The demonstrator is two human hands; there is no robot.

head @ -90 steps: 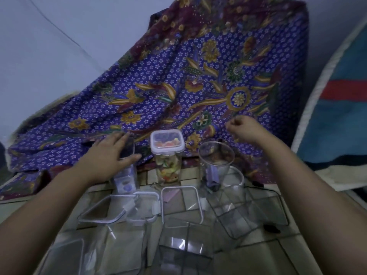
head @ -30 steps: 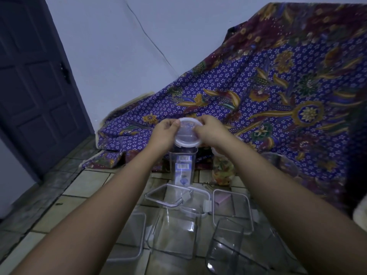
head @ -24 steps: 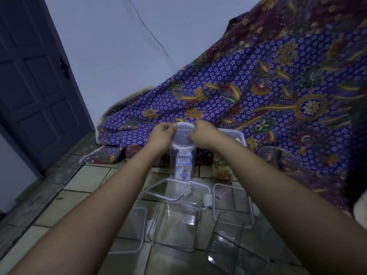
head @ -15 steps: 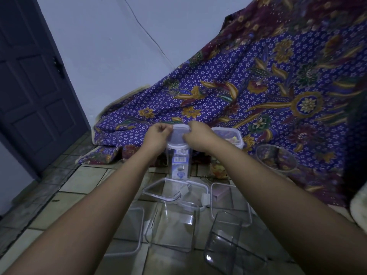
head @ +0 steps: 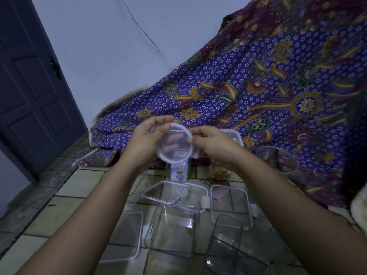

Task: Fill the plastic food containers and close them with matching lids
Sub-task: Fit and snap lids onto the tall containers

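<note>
- Mostly hidden behind the hands, the tall container shows only its labelled lower part; the filled container to its right is largely covered by the right wrist.
- Left hand and right hand each pinch the clear round lid, tilted, just above the tall container; fingers show through it.
- Empty containers and square lids lie near on the floor.

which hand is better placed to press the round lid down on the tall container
Left. The left hand cups most of the round lid above the tall container; the right hand only pinches its edge.
</note>
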